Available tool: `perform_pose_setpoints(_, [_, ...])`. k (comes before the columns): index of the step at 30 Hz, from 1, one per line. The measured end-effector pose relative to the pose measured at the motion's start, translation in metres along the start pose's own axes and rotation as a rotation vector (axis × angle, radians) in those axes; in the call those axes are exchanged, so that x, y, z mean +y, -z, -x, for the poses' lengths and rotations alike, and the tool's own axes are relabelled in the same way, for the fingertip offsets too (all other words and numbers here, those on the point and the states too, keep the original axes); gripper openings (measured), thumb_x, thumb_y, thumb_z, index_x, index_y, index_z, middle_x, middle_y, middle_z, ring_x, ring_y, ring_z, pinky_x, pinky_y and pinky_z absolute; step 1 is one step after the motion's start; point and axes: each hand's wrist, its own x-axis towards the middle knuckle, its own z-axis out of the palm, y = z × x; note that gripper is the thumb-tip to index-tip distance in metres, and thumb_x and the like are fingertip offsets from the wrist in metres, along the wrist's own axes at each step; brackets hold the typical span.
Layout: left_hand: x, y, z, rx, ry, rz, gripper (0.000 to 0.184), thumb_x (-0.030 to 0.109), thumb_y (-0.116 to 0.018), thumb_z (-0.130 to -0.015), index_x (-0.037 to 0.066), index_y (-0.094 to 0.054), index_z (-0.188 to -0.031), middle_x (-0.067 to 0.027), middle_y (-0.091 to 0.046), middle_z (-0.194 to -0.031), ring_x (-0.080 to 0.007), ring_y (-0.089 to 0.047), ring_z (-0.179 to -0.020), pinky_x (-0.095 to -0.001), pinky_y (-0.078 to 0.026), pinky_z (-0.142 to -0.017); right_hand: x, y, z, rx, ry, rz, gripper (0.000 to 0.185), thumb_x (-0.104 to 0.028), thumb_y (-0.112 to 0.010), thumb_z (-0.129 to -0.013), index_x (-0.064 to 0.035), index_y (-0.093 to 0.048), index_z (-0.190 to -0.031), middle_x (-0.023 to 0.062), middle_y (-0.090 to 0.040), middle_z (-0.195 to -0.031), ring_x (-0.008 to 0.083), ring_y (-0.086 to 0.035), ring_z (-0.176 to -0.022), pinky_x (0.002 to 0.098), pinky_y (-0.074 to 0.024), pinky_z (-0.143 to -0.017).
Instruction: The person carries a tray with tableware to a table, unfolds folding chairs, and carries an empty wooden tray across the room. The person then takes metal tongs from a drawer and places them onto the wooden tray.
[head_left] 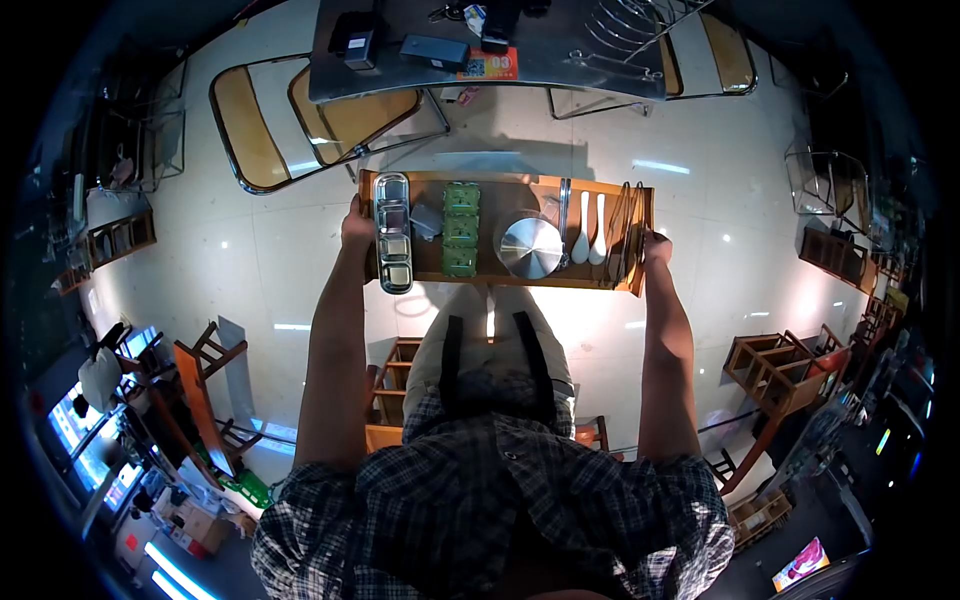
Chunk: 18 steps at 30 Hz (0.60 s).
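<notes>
A shallow wooden tray [485,268] is held level in front of my body. My left hand [356,226] grips its left end, and my right hand [657,248] is closed round the right end. At the left of the tray lies a long metal divided dish [394,235]. Beside it are a small greyish item [427,221], too unclear to name, and a green sectioned holder [461,230]. A round shiny metal bowl or lid [531,248] sits right of centre. Two white spoons [590,230] and some thin wire utensils [625,235] fill the right side. The fingers under the tray are hidden.
Ahead stands a dark table [400,85] bearing black boxes [435,51], an orange card [490,65] and a wire rack [640,35]. Folding chairs [245,125] stand at its left. Wooden stools [785,370] are on both sides, and another [393,390] is by my legs.
</notes>
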Motion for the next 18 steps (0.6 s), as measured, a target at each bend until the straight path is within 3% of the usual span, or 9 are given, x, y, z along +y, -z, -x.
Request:
perform_pose_setpoints(1, [0.005, 0.001, 0.002, 0.008, -0.021, -0.017, 0.064, 0.03, -0.055, -0.078, 0.016, -0.029, -0.134, -0.0218, -0.056, -0.11, -0.0374, -0.054, -0.102, -0.0413, -0.044, -0.085, 0.004, 0.0, 0.003, 0.0, -0.003, -0.002, 0.034, -0.036, -0.062, -0.078, -0.0034, -0.068, -0.088, 0.0138, -0.066, -0.077, 0.0281, -0.063, -0.073, 0.035, -0.047, -0.068])
perform_pose_setpoints(3, [0.006, 0.0, 0.0, 0.001, -0.034, -0.012, 0.065, 0.027, -0.055, -0.077, 0.015, -0.028, -0.135, -0.0227, -0.057, -0.107, -0.0381, -0.055, -0.099, -0.0424, -0.045, -0.083, 0.011, 0.0, 0.008, 0.032, 0.049, 0.019, 0.032, -0.031, -0.064, -0.078, -0.0016, -0.067, -0.089, 0.0073, -0.064, -0.071, 0.0175, -0.056, -0.062, 0.0319, -0.0448, -0.061])
perform_pose_setpoints(6, [0.005, -0.008, -0.013, -0.025, -0.055, -0.094, 0.066, 0.019, -0.052, -0.075, 0.015, -0.027, -0.135, -0.0245, -0.057, -0.106, -0.0383, -0.055, -0.099, -0.0427, -0.044, -0.084, 0.031, 0.003, 0.015, 0.016, -0.04, -0.04, 0.032, -0.031, -0.063, -0.079, -0.0014, -0.067, -0.09, 0.0057, -0.061, -0.066, 0.0147, -0.052, -0.057, 0.0307, -0.0436, -0.056])
perform_pose_setpoints(18, [0.072, -0.009, -0.057, -0.178, -0.169, -0.291, 0.071, 0.014, -0.05, -0.072, 0.018, -0.023, -0.137, -0.025, -0.055, -0.109, -0.0374, -0.054, -0.101, -0.0412, -0.042, -0.09, 0.137, -0.029, 0.061, 0.124, -0.207, -0.246, 0.028, -0.028, -0.062, -0.081, -0.0002, -0.065, -0.077, 0.0012, -0.05, -0.054, 0.0113, -0.041, -0.047, 0.0307, -0.0361, -0.046])
